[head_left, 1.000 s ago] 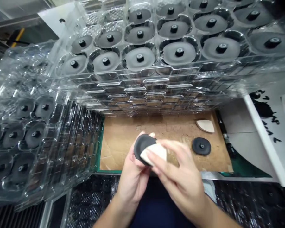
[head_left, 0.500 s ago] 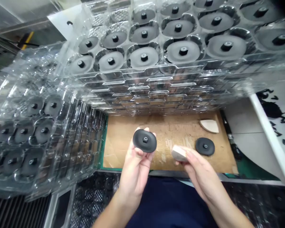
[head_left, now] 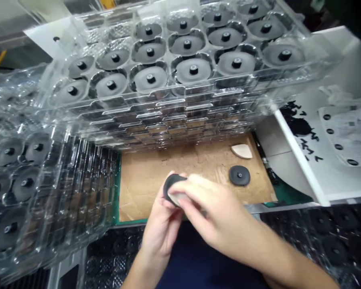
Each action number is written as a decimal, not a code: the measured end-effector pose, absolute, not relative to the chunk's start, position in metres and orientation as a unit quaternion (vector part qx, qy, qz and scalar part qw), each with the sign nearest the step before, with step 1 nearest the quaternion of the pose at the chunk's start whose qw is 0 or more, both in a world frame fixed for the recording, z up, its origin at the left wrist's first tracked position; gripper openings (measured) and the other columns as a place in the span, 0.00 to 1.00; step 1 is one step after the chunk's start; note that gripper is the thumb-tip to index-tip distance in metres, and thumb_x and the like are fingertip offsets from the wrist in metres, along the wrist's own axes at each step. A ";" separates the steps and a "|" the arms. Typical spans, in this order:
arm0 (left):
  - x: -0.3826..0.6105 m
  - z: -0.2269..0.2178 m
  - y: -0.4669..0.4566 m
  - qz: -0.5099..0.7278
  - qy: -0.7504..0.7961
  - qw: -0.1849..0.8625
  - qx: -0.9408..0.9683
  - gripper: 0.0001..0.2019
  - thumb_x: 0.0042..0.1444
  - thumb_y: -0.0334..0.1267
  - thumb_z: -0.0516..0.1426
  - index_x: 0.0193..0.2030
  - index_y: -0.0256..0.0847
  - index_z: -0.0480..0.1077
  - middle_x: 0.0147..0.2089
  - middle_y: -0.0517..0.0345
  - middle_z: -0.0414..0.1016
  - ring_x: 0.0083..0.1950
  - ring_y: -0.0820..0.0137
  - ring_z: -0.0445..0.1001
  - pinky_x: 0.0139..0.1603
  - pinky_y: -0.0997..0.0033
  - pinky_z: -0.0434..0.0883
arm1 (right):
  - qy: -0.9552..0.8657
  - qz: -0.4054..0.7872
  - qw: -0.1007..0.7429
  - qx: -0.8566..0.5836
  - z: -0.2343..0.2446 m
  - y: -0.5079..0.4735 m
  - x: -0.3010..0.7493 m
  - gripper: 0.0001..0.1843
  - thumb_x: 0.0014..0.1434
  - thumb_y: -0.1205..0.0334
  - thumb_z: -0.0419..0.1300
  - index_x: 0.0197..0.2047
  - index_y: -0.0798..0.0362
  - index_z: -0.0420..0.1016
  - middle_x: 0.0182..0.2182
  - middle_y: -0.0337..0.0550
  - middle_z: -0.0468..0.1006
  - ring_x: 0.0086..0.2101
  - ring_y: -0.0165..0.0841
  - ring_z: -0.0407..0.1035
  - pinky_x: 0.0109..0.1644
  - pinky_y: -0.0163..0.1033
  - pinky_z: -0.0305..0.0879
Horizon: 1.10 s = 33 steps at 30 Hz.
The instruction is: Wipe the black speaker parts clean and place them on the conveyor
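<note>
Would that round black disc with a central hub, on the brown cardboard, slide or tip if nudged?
Lying flat on its wide face, the round black disc would probably slide, not tip. It looks stiff: the matching disc keeps its shape in the left hand. Stood on edge, it might roll.

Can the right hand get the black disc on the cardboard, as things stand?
Probably yes: the black disc lies just past the right hand, nothing between them on the cardboard. That hand holds a pale pad, though, so must release it first.
</note>
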<state>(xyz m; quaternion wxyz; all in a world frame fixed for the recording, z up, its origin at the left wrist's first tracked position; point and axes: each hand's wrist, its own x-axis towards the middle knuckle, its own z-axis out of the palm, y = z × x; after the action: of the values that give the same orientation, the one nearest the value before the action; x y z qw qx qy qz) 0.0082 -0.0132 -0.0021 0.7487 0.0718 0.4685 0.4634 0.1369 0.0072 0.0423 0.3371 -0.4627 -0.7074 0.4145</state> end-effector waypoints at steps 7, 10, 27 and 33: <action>0.003 0.005 -0.010 0.448 0.488 0.744 0.087 0.23 0.46 0.35 0.65 0.51 0.45 0.71 0.45 0.56 0.78 0.46 0.67 0.77 0.46 0.74 0.75 | -0.671 0.403 0.407 -0.470 0.040 0.002 0.134 0.12 0.63 0.69 0.50 0.46 0.56 0.72 0.38 0.44 0.75 0.39 0.31 0.70 0.44 0.35 0.68; 0.003 0.007 -0.009 0.438 0.501 0.739 0.105 0.28 0.46 0.34 0.65 0.56 0.50 0.67 0.51 0.56 0.76 0.49 0.64 0.76 0.45 0.70 0.76 | -0.676 0.477 0.346 -0.443 0.043 -0.002 0.140 0.11 0.62 0.72 0.52 0.42 0.53 0.74 0.37 0.38 0.76 0.36 0.27 0.71 0.42 0.30 0.67; 0.007 0.021 -0.003 0.499 0.433 0.739 0.133 0.21 0.45 0.38 0.66 0.47 0.59 0.74 0.49 0.65 0.78 0.47 0.71 0.77 0.47 0.78 0.73 | -0.709 0.355 0.378 -0.479 0.052 -0.009 0.166 0.11 0.60 0.71 0.55 0.45 0.54 0.74 0.31 0.39 0.75 0.28 0.26 0.69 0.34 0.29 0.66; 0.006 0.015 -0.004 0.488 0.460 0.728 0.141 0.27 0.45 0.38 0.66 0.54 0.56 0.69 0.54 0.60 0.76 0.52 0.68 0.74 0.48 0.78 0.72 | -0.692 0.326 0.373 -0.525 0.051 -0.003 0.163 0.10 0.60 0.71 0.54 0.43 0.54 0.74 0.30 0.40 0.75 0.29 0.28 0.69 0.33 0.31 0.67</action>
<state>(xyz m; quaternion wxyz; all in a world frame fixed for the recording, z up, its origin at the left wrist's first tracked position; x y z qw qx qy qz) 0.0065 -0.0036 0.0154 0.7284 0.1408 0.4598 0.4881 0.1626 -0.0034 0.0511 0.3730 -0.5252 -0.6918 0.3263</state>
